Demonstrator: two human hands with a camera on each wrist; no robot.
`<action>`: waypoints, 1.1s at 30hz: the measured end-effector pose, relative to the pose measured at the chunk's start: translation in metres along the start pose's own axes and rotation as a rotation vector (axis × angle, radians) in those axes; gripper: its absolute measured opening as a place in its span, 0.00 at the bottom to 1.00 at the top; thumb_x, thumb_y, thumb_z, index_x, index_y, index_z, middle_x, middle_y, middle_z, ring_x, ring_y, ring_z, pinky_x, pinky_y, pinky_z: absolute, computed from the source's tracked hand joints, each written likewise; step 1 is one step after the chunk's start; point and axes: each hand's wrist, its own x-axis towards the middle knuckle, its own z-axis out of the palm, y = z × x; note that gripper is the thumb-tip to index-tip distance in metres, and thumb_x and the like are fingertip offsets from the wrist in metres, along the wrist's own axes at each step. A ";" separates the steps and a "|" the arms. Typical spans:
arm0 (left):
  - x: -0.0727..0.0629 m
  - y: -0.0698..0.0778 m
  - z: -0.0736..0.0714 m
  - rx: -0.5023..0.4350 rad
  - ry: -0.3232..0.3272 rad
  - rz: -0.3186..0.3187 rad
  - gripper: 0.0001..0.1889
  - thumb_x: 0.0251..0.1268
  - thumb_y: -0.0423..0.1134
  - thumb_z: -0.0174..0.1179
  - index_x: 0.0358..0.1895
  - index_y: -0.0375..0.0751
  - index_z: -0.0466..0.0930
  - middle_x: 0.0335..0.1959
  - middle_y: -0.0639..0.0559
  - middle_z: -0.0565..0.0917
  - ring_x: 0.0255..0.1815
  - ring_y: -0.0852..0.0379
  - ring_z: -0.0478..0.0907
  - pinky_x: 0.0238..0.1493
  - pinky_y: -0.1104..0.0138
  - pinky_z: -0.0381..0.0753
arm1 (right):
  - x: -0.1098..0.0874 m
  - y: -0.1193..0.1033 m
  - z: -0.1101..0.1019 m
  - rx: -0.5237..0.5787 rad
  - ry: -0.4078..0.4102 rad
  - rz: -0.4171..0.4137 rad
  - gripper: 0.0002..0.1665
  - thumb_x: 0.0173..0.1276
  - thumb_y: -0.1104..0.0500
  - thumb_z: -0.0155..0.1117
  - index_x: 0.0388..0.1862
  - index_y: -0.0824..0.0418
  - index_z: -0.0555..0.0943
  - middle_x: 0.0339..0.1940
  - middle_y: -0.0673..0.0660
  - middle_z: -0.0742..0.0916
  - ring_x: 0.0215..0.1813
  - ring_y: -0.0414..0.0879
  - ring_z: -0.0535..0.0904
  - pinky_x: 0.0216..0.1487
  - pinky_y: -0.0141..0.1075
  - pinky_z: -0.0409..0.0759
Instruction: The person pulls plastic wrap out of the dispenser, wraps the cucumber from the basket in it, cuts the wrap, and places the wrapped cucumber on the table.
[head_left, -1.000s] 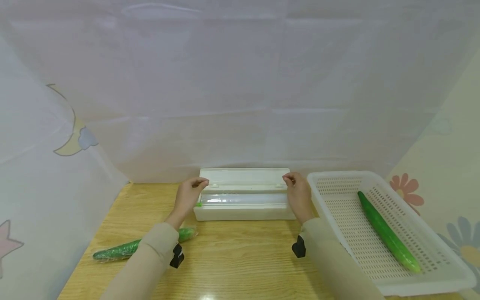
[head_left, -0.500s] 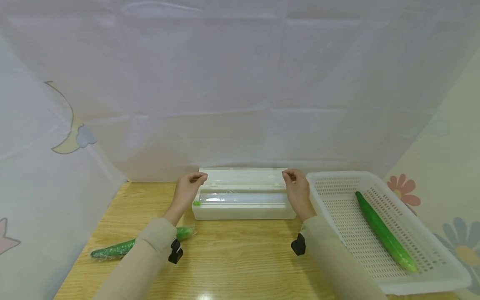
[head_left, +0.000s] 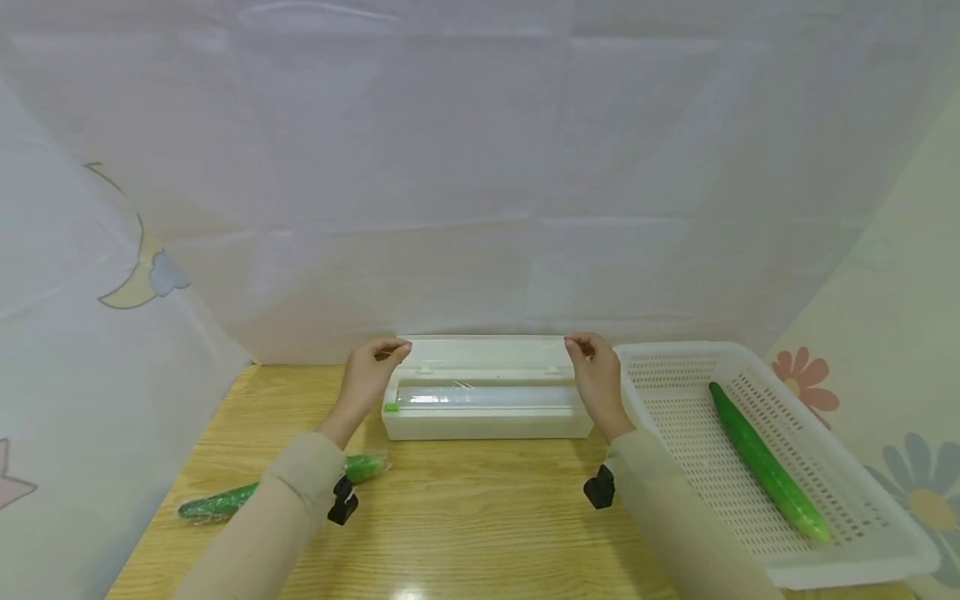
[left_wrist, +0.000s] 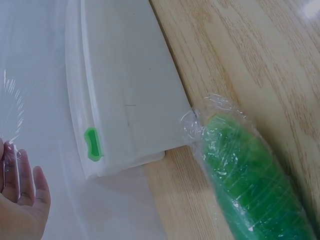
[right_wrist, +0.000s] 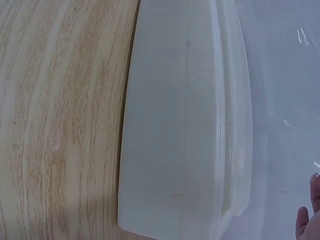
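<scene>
A white cling film dispenser (head_left: 487, 427) stands at the back of the table with its lid (head_left: 487, 348) raised and a film roll (head_left: 491, 397) inside. Between thumb and fingers, my left hand (head_left: 367, 371) pinches clear cling film (left_wrist: 12, 102), which shows as bright creases in the left wrist view. At the dispenser's other end, my right hand (head_left: 597, 379) pinches the film's opposite side. The film stretches between both hands above the box. A green cutter slide (left_wrist: 94, 145) sits at the left end of the dispenser's rail.
A film-wrapped cucumber (left_wrist: 250, 180) lies on the wooden table (head_left: 465, 517), partly behind my left forearm in the head view. To the right, a white slotted basket (head_left: 862, 575) holds one cucumber (head_left: 768, 462). A pale sheet (head_left: 480, 167) hangs behind the dispenser.
Both hands have risen slightly, keeping their pinch, and the left has drifted a little left. Creases in the film now show over the roll. The dispenser and both cucumbers stay in place.
</scene>
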 end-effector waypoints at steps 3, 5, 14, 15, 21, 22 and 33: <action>0.000 0.002 -0.001 0.004 0.000 0.011 0.15 0.73 0.45 0.60 0.54 0.40 0.84 0.55 0.45 0.82 0.52 0.48 0.77 0.54 0.55 0.77 | 0.000 -0.003 -0.001 0.007 0.008 0.013 0.15 0.77 0.57 0.57 0.52 0.68 0.79 0.46 0.63 0.82 0.46 0.49 0.73 0.46 0.39 0.71; 0.000 0.004 -0.002 0.001 -0.002 0.012 0.16 0.73 0.46 0.59 0.54 0.41 0.84 0.54 0.46 0.82 0.52 0.49 0.76 0.54 0.55 0.77 | 0.000 -0.006 -0.002 0.023 0.017 0.022 0.15 0.76 0.57 0.58 0.51 0.68 0.79 0.46 0.63 0.82 0.47 0.49 0.73 0.47 0.39 0.71; 0.000 0.011 -0.002 -0.006 0.028 -0.009 0.17 0.72 0.49 0.60 0.54 0.42 0.84 0.52 0.47 0.83 0.50 0.50 0.76 0.49 0.58 0.80 | 0.000 -0.020 -0.007 0.019 0.027 0.027 0.13 0.76 0.59 0.59 0.50 0.68 0.81 0.46 0.63 0.83 0.46 0.48 0.74 0.47 0.38 0.72; 0.000 0.011 -0.002 -0.008 0.031 -0.014 0.18 0.72 0.49 0.60 0.55 0.42 0.84 0.53 0.47 0.83 0.50 0.50 0.77 0.48 0.58 0.81 | 0.000 -0.022 -0.008 0.011 0.022 0.027 0.13 0.76 0.59 0.59 0.50 0.68 0.81 0.46 0.63 0.83 0.47 0.49 0.74 0.47 0.38 0.72; 0.001 0.013 -0.006 -0.007 0.046 -0.015 0.18 0.72 0.51 0.59 0.55 0.44 0.83 0.52 0.47 0.82 0.49 0.49 0.77 0.46 0.56 0.82 | -0.001 -0.029 -0.014 -0.023 -0.024 0.023 0.15 0.77 0.58 0.58 0.53 0.68 0.79 0.48 0.63 0.83 0.49 0.51 0.74 0.50 0.39 0.72; 0.001 0.014 -0.006 -0.004 0.049 -0.010 0.18 0.72 0.51 0.59 0.55 0.44 0.83 0.52 0.47 0.83 0.49 0.49 0.77 0.45 0.57 0.82 | -0.001 -0.030 -0.014 -0.026 -0.026 0.023 0.15 0.77 0.57 0.58 0.53 0.68 0.79 0.48 0.63 0.83 0.50 0.51 0.74 0.50 0.39 0.72; -0.001 0.022 -0.010 -0.023 0.069 0.024 0.18 0.71 0.51 0.60 0.54 0.43 0.84 0.52 0.47 0.83 0.50 0.49 0.77 0.49 0.54 0.79 | -0.002 -0.042 -0.021 -0.011 -0.016 0.036 0.15 0.76 0.56 0.60 0.52 0.66 0.80 0.46 0.60 0.83 0.44 0.46 0.75 0.33 0.25 0.76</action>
